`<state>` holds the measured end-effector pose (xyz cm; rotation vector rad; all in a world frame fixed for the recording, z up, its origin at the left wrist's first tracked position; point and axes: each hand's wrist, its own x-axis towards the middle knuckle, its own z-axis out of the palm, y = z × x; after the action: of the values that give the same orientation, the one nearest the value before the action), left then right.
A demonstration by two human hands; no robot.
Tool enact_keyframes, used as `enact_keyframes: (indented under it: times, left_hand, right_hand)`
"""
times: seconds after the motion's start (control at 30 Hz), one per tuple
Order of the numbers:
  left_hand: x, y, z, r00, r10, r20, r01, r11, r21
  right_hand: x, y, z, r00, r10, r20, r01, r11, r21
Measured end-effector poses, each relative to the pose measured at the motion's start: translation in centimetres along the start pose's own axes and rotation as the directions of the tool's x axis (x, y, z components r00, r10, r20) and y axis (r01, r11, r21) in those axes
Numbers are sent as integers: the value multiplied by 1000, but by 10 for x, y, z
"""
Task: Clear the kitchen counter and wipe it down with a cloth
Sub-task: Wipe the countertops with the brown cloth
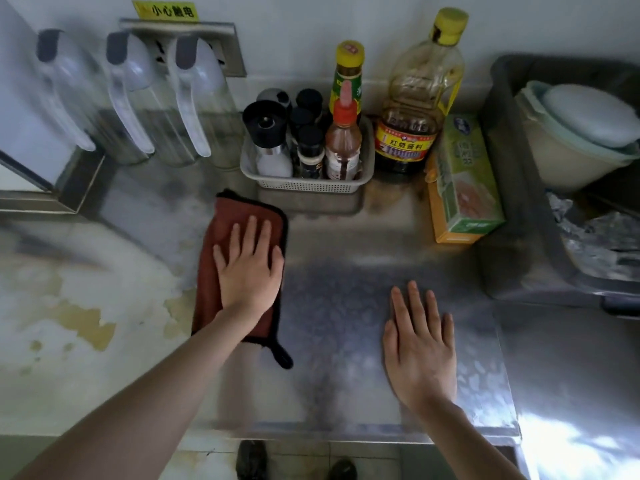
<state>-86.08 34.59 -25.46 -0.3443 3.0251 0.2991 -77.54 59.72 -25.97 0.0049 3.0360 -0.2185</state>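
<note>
Now | hands spread flat: left hand (247,268) on cloth (223,216), right hand (420,355) on counter (346,289) | basket (311,185) just behind cloth

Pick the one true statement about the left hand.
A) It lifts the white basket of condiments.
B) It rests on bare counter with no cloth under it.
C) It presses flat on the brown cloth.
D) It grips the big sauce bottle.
C: the left hand lies with straight fingers flat on the brown cloth spread on the steel counter; the right hand is the one on bare metal.
</note>
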Motion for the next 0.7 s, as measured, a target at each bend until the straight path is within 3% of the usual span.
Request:
enact_keyframes:
  times: [0.03,0.1,0.2,0.33,0.4,0.43,0.5,0.57,0.63,0.7]
  left_hand:
    - [-10,3,1,999,-51,-3,51,999,-10]
    - [-40,11,6,1000,4,0,-4,1000,15]
    - [-93,16,10,964,263,48,-267,959,92]
    - [-99,-10,6,814,562,143,-575,816,65]
    - [-69,-38,2,783,608,129,-621,777,108]
    - [-54,-52,-2,841,530,112,-540,834,109]
    - [-30,-75,-12,977,212,28,-213,975,54]
    - [-21,-82,-14,996,-89,9,89,996,5]
    - [-25,-76,-14,990,-141,15,140,990,8]
    - [-40,-71,-13,998,-59,18,59,998,23]
  right_hand:
    - [0,0,-1,1000,-2,6,2,1000,0]
    - [0,-1,-2,1000,-3,12,3,1000,-4]
    - [0,-2,-2,1000,-6,17,6,1000,1]
    - [0,-1,0,1000,-14,1,14,1000,8]
    - [0,0,1,1000,-16,-12,16,1000,5]
    - [0,0,1,1000,-18,-13,18,1000,3]
    - [0,-1,1,1000,-20,-16,20,1000,-1]
    - [0,-4,-1,1000,11,-28,-10,1000,8]
    - [3,-21,-4,997,58,-54,-56,997,52]
    - [13,-54,-5,998,5,-69,2,995,102]
